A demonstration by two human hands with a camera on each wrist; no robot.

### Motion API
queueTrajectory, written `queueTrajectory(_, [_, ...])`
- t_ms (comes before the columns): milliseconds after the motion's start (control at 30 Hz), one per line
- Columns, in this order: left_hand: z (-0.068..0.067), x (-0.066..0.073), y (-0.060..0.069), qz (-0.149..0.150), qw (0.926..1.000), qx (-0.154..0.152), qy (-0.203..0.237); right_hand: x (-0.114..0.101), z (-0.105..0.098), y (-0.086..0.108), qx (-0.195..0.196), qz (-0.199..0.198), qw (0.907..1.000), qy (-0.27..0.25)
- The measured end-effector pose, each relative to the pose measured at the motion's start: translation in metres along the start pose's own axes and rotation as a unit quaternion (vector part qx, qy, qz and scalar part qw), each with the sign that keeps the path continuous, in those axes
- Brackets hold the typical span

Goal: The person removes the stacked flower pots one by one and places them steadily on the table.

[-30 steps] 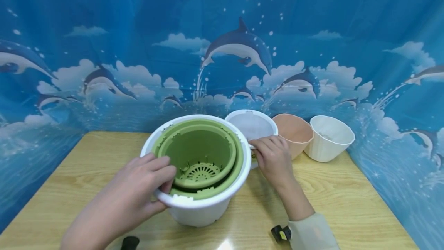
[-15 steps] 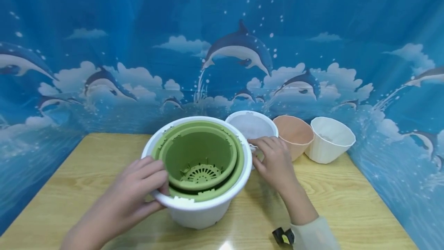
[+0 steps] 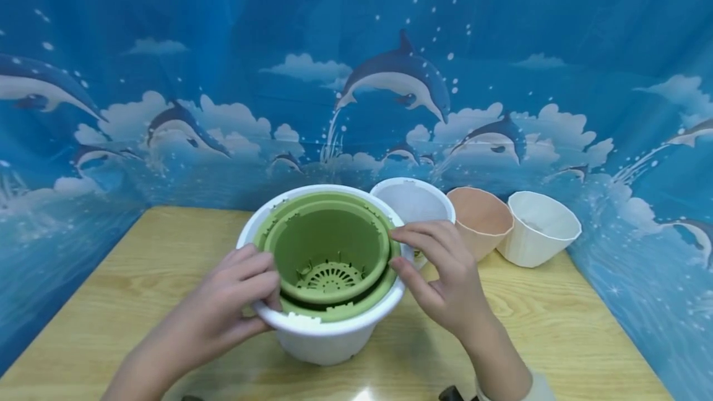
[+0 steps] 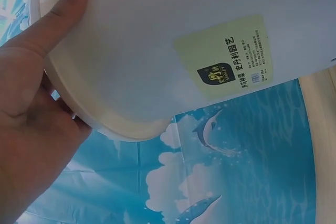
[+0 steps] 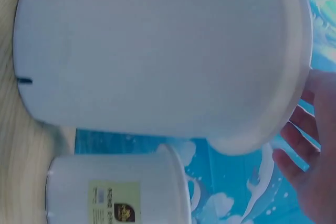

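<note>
Two green pots (image 3: 328,234) nested in white pot (image 3: 325,345). Left hand (image 3: 247,283) grips it at 8 o'clock; right hand (image 3: 445,271) at 3 o'clock, can't tell if grasping.

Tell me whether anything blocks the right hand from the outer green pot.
Nothing visible does: the right hand reaches over the rim of the large white pot, and its fingers are at the edge of the outer green pot. Whether they touch it is unclear.

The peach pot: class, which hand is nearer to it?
Right. The right hand is in front and to the left of the peach pot; the left hand is farther left, gripping the large white pot.
</note>
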State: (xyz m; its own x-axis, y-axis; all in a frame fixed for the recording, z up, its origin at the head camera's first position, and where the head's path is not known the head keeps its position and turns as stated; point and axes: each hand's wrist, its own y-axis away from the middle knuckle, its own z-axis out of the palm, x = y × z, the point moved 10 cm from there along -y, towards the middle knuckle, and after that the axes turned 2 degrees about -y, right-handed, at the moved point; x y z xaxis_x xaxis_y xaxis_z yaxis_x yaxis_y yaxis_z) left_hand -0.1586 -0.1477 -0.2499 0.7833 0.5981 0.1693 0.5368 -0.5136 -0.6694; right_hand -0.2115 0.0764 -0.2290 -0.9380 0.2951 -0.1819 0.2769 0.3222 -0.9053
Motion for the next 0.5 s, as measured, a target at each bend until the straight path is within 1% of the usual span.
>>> queueTrajectory(167, [0.001,0.001,-0.001,0.003,1.0000,0.001,-0.005,-0.019,0.012,-0.001,-0.047,-0.029,0.9982,-0.024])
queueTrajectory(267, [0.000,0.002,-0.001,0.000,0.9999,-0.001,-0.012,-0.024,0.018,-0.001,-0.075,-0.031,0.9964,-0.024])
queueTrajectory(333, [0.000,0.001,-0.001,-0.004,0.9998,-0.005,-0.018,-0.026,0.020,-0.001,-0.087,-0.033,0.9952,-0.029])
queueTrajectory(500, [0.000,0.003,-0.001,0.002,0.9998,0.001,-0.021,-0.031,0.027,0.000,-0.116,-0.035,0.9920,-0.037])
